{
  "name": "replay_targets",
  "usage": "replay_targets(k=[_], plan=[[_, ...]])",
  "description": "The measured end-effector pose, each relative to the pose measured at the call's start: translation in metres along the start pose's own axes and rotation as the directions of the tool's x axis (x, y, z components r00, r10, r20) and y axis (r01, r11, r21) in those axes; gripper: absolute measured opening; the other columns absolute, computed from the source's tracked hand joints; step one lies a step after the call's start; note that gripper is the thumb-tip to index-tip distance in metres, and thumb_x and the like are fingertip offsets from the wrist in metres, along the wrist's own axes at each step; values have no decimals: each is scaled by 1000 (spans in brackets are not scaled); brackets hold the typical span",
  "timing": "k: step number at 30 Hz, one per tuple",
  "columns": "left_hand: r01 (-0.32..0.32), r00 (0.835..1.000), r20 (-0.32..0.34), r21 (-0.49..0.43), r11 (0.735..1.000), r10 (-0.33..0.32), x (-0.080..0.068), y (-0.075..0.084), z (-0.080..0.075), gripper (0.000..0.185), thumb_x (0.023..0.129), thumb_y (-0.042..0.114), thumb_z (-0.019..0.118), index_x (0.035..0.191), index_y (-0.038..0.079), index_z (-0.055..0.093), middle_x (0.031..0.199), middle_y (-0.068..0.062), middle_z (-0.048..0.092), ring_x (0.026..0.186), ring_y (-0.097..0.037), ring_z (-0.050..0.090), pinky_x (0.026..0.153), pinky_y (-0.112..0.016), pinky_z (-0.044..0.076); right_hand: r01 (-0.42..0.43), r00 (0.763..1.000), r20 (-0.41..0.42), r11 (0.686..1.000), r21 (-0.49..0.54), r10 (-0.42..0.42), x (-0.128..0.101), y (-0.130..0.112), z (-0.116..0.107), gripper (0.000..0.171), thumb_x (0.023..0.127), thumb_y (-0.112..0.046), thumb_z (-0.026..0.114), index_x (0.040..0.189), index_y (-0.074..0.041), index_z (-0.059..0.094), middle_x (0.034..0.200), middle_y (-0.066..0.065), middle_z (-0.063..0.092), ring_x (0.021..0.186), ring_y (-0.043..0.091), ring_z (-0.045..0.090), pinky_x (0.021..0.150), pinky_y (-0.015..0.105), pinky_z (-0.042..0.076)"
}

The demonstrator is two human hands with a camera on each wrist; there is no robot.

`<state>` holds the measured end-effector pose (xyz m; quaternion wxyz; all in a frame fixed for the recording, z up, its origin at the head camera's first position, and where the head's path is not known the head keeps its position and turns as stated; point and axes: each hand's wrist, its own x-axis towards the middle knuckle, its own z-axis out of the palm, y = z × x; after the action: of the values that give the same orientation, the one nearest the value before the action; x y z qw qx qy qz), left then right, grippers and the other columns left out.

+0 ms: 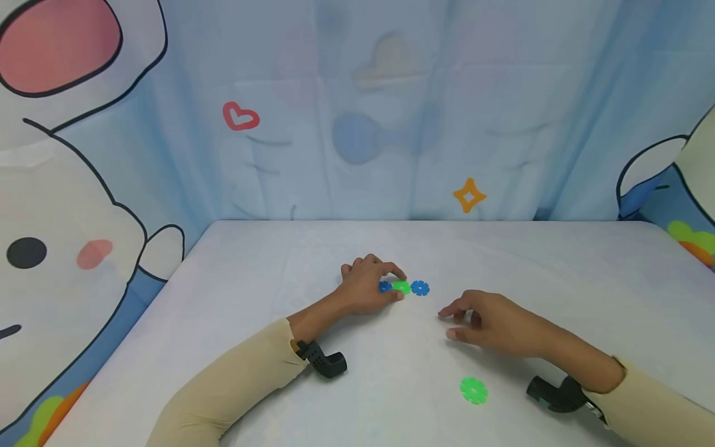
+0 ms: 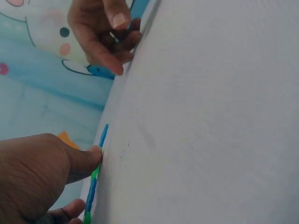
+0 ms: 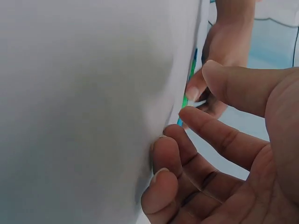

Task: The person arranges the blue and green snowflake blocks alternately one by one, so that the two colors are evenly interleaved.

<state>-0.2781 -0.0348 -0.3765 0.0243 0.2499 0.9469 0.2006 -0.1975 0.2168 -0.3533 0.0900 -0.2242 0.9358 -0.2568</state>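
My left hand (image 1: 364, 287) is at a row of flat, notched flower discs on the white table, gripping it with thumb and index finger at a green disc (image 1: 401, 287). Right of this disc is a blue disc (image 1: 420, 288); another blue disc (image 1: 385, 286) shows between thumb and index finger. In the left wrist view the row appears edge-on as a thin strip (image 2: 92, 191) of alternating blue and green, partly covered by the hand. My right hand (image 1: 494, 321) hovers low to the right of the row, holding nothing, with its fingers loosely bent and thumb apart.
A loose green flower disc (image 1: 473, 390) lies on the white table (image 1: 313, 248) nearer to me, below the right hand. Black wrist cameras (image 1: 329, 363) are strapped to both wrists. Behind the table's far edge hangs a light-blue printed curtain (image 1: 357, 186).
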Motion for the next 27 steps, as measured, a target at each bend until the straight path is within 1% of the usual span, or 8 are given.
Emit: replay_targets(k=[6, 10, 12, 13, 16, 22, 23, 27], plan=[[-22, 1000, 8, 39, 999, 22, 5, 11, 2, 34, 92, 45, 64, 125, 38, 63, 126, -3, 54, 119, -22, 47, 86, -41, 28, -5, 998, 63, 1000, 15, 4, -32, 1, 3, 41, 82, -50, 74, 116, -28, 69, 97, -14, 60, 77, 0, 49, 65, 20, 45], [-18, 1000, 11, 71, 997, 17, 9, 18, 4, 35, 92, 47, 64, 126, 39, 62, 127, -3, 54, 119, -22, 47, 88, -42, 28, 53, 993, 106, 998, 45, -58, -50, 1, 5, 41, 81, -55, 73, 116, -33, 67, 102, -17, 59, 82, -1, 49, 67, 20, 44], [-15, 1000, 13, 82, 997, 14, 11, 21, 4, 35, 92, 47, 65, 126, 39, 62, 128, -3, 54, 120, -22, 47, 89, -43, 28, 91, 989, 113, 994, 53, -96, -57, 1, 6, 41, 80, -56, 73, 115, -34, 67, 102, -17, 59, 83, -1, 50, 68, 20, 44], [-13, 1000, 14, 84, 996, 12, 11, 23, 5, 36, 92, 47, 65, 126, 39, 62, 128, -3, 54, 120, -22, 47, 89, -43, 28, 109, 987, 113, 993, 54, -114, -59, 1, 6, 41, 80, -57, 73, 114, -34, 67, 102, -17, 59, 83, -1, 50, 67, 20, 44], [-12, 1000, 13, 88, 996, 11, 12, 26, 6, 35, 92, 47, 65, 126, 39, 62, 128, -3, 54, 120, -22, 47, 89, -43, 28, 128, 985, 108, 990, 57, -134, -63, 1, 8, 40, 78, -57, 74, 110, -35, 66, 99, -18, 58, 84, -2, 50, 67, 20, 45], [-11, 1000, 3, 68, 998, 11, 14, 30, 10, 34, 92, 46, 64, 125, 39, 63, 127, -3, 54, 119, -22, 47, 87, -42, 28, 182, 978, 92, 981, 70, -189, -61, 2, 10, 31, 83, -49, 74, 107, -32, 67, 96, -17, 59, 81, -2, 51, 66, 20, 46], [-11, 1000, 2, 66, 998, 11, 14, 30, 10, 34, 92, 46, 64, 125, 39, 63, 127, -3, 54, 119, -21, 47, 87, -41, 28, 184, 977, 94, 980, 73, -190, -61, 2, 10, 30, 83, -48, 74, 107, -31, 67, 96, -17, 59, 81, -2, 51, 65, 20, 46], [-9, 1000, -6, 56, 998, 10, 14, 30, 11, 33, 92, 46, 65, 124, 39, 64, 128, -3, 54, 119, -21, 47, 87, -42, 28, 139, 983, 112, 988, 70, -146, -60, 2, 11, 28, 81, -45, 77, 103, -32, 67, 93, -16, 58, 79, -2, 50, 65, 20, 45]])
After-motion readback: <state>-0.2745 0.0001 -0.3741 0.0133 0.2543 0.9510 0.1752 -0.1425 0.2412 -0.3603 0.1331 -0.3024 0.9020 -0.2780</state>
